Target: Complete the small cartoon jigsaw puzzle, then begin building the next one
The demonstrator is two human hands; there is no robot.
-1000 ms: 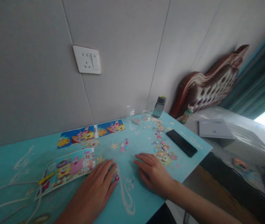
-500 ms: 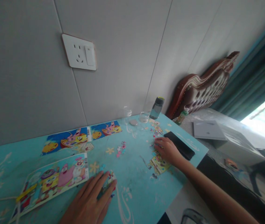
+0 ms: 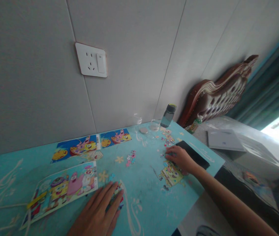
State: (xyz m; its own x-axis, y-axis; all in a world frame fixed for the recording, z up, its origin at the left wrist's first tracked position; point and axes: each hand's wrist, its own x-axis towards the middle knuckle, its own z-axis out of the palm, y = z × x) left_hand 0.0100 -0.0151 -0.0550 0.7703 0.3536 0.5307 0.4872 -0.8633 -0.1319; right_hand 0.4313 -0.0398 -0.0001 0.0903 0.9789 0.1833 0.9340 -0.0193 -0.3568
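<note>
My left hand lies flat on the turquoise table, fingers spread over a small cluster of joined puzzle pieces. Just left of it is a cartoon reference picture. My right hand reaches to the right side of the table, fingers curled down on loose puzzle pieces. It sits just beyond a partly built yellow cartoon section and beside a black phone. Whether its fingers pinch a piece I cannot tell.
Two cartoon box panels lie by the wall. A few pink pieces, a small glass and a grey bottle stand further back. A wall socket is above. A bed with a laptop is at the right.
My right hand has left the table's middle and moved right to the loose pieces by the phone. My left hand stays on the small cluster. The view shifted a little.
</note>
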